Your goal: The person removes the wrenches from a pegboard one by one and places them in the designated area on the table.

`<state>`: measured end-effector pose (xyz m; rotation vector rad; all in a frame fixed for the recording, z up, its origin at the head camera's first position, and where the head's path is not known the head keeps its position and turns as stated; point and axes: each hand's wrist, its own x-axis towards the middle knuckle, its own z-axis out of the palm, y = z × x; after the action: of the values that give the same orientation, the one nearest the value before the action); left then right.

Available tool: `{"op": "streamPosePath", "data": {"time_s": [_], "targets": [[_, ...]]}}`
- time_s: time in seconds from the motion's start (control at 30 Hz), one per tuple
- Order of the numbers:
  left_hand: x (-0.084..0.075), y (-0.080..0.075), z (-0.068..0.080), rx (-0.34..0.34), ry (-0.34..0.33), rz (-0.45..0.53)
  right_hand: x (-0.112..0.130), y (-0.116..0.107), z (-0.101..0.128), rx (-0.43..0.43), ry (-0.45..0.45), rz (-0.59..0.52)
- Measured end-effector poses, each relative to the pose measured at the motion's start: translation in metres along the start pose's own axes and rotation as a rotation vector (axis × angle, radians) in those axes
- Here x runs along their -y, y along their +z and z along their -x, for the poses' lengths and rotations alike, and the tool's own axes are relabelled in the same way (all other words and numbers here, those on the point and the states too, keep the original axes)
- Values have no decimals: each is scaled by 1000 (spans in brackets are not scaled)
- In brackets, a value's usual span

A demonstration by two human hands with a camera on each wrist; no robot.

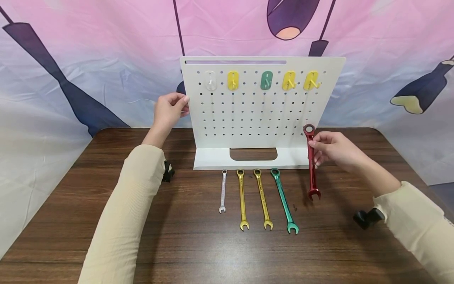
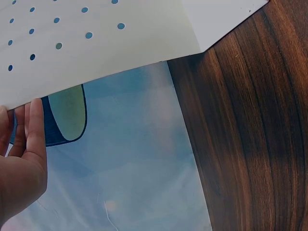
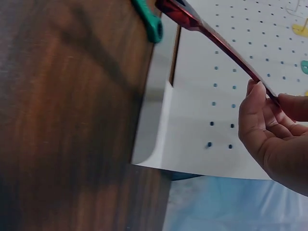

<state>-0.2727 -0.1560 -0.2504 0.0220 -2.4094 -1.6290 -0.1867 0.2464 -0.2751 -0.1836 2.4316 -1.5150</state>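
The red wrench [image 1: 311,161] pinched in the right hand [image 1: 335,150] is glossy metal with a coloured, anodised-looking sheen, as are the silver wrench [image 1: 223,191], the two gold wrenches [image 1: 242,199] [image 1: 263,199] and the green wrench [image 1: 284,201] lying on the dark wooden table [image 1: 198,244], whose smooth top shows a streaked grain. The white pegboard [image 1: 260,114] steadied by the left hand [image 1: 170,110] looks like matt painted sheet metal, though it could be plastic, and its clear, yellow and green hooks [image 1: 267,80] appear to be shiny plastic. The backdrop [image 1: 88,67] is soft printed cloth with faint creases, and the sleeves [image 1: 124,213] are finely ribbed beige knit.
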Motion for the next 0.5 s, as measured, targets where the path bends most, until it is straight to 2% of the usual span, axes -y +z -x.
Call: {"op": "streamPosePath", "data": {"time_s": [0.5], "targets": [[0, 0, 0, 5, 5, 3, -33, 15, 5, 92, 59, -135]]}}
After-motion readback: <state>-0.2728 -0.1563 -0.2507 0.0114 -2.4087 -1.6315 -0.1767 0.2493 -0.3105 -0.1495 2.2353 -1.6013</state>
